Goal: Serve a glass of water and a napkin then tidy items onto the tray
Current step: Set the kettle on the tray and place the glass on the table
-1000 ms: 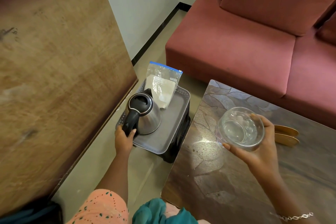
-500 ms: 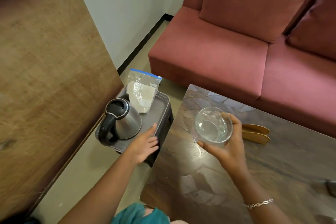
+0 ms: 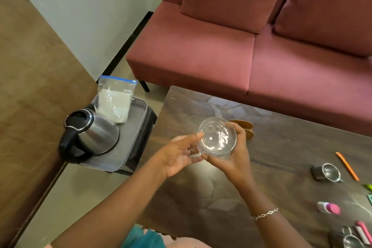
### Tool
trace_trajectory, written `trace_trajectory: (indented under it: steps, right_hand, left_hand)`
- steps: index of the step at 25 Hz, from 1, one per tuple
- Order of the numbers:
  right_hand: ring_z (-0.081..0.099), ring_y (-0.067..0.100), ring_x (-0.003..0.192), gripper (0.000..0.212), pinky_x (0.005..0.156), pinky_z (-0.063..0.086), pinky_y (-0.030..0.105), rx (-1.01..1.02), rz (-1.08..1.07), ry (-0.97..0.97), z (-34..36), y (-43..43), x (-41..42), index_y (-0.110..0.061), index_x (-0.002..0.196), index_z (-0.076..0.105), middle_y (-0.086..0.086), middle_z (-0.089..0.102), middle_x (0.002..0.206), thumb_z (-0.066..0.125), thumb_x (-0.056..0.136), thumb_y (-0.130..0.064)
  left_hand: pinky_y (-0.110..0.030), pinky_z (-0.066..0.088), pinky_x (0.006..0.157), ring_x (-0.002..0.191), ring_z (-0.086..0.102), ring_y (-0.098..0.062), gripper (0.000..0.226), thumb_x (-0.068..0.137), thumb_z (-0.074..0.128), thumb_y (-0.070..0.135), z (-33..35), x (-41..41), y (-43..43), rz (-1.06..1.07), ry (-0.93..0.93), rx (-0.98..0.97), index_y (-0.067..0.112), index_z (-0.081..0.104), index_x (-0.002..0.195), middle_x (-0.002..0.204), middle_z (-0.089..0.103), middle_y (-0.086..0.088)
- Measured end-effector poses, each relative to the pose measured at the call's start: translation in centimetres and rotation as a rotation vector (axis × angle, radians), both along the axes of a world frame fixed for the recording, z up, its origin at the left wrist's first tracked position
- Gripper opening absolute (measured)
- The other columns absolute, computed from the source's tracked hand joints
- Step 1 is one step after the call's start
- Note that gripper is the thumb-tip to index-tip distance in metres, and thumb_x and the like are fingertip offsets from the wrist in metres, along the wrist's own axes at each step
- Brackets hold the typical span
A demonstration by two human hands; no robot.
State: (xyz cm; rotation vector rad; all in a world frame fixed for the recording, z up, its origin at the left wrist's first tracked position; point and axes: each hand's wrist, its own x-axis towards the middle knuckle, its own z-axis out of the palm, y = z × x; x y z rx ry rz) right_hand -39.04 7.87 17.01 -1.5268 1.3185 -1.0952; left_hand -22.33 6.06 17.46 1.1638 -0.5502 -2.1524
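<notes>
A clear glass [image 3: 217, 137] with water in it is held above the dark table [image 3: 281, 147], and my right hand [image 3: 231, 159] grips it from below and behind. My left hand [image 3: 179, 155] has its fingers spread, and the fingertips touch the glass's left side. A steel kettle [image 3: 94, 133] with a black handle stands on a grey tray [image 3: 136, 123] on a low black stool, left of the table. A zip bag holding white napkins [image 3: 115, 99] leans upright at the tray's far end.
A red sofa [image 3: 241, 46] runs along the table's far side. Wooden coasters [image 3: 244, 127] lie just behind the glass. At the right sit steel cups [image 3: 328, 172], an orange stick [image 3: 347, 166], a pink-capped bottle [image 3: 328, 207] and more utensils. A wooden panel [image 3: 30, 96] stands at the left.
My left hand let go of the kettle's handle, left the kettle on the tray and came across to the glass. My right hand kept hold of the glass.
</notes>
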Motion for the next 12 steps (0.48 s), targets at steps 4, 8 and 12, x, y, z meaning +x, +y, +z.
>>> trace_trajectory:
  steps: [4,8,12]
  right_hand:
    - [0.050,-0.003,0.113,0.089,0.087,0.042,0.007,0.049,0.010,0.016,-0.3,0.7,-4.1,-0.013,0.126,0.033,-0.029,0.045,0.120,0.084,0.056,-0.031]
    - [0.046,-0.002,0.119,0.098,0.094,0.040,0.009,0.113,0.040,0.067,-0.3,1.4,-7.8,-0.017,0.133,0.026,-0.010,0.044,0.132,0.083,0.057,-0.041]
    - [0.032,0.004,0.130,0.101,0.104,0.029,0.014,0.121,0.088,0.318,-0.5,1.7,-12.0,-0.026,0.141,0.015,-0.007,0.029,0.144,0.080,0.064,-0.040]
  left_hand:
    - [-0.030,0.057,0.069,0.096,0.061,-0.021,0.041,0.069,0.070,0.028,-0.4,-4.5,0.3,0.009,-0.056,0.027,0.009,0.064,0.105,0.108,0.064,-0.014]
    - [-0.036,0.051,0.080,0.101,0.057,-0.026,0.040,0.068,0.070,0.023,-1.4,-8.2,0.6,0.030,-0.084,0.047,0.007,0.062,0.104,0.110,0.061,-0.017]
    - [-0.043,0.047,0.093,0.105,0.056,-0.027,0.041,0.069,0.068,0.024,-3.2,-11.8,1.1,-0.008,-0.125,0.080,0.007,0.061,0.106,0.110,0.062,-0.016]
